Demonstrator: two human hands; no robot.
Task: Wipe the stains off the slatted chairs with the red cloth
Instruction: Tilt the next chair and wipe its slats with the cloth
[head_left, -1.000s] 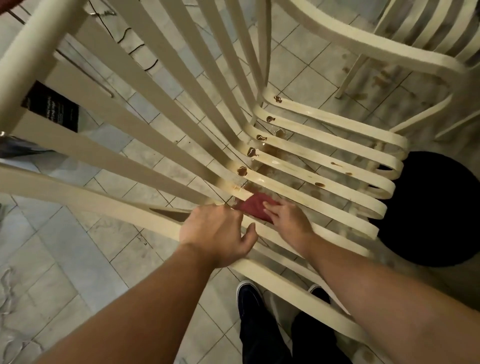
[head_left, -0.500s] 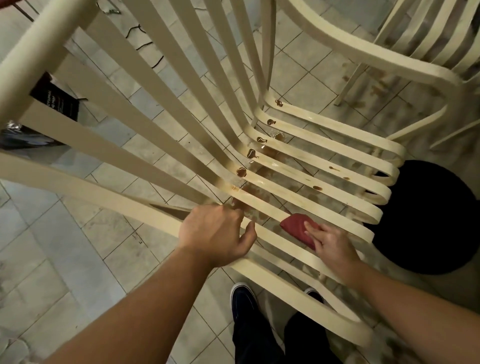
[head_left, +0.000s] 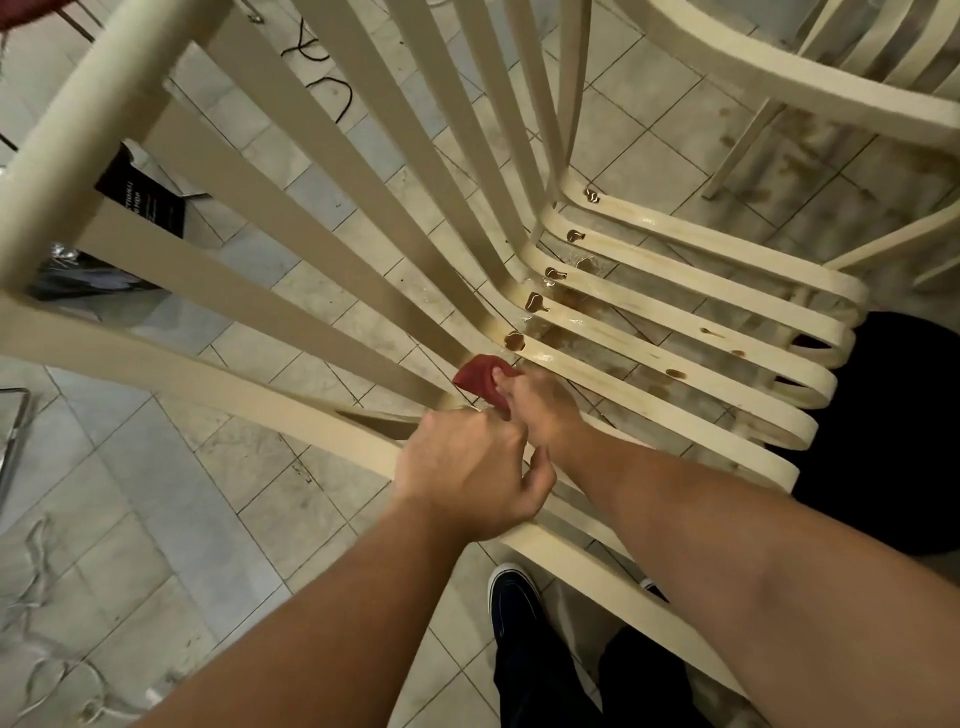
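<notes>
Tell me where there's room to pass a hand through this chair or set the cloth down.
Widest gaps: between the back slats, up left. Bare floor tiles lie left of the side rail. Crowded at the bend: left hand grips the rail, right hand holds the red cloth, stains just beyond.

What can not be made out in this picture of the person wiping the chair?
Head view only:
1. Red cloth: mostly covered by the right hand, which is motion-blurred.
2. The surface under the cloth: covered, so whether it is clean cannot be told.
3. Left hand fingertips: hidden behind the chair frame.
4. Print on the dark package: too small to read.
5. Black round object: cut off by the right edge.
</notes>
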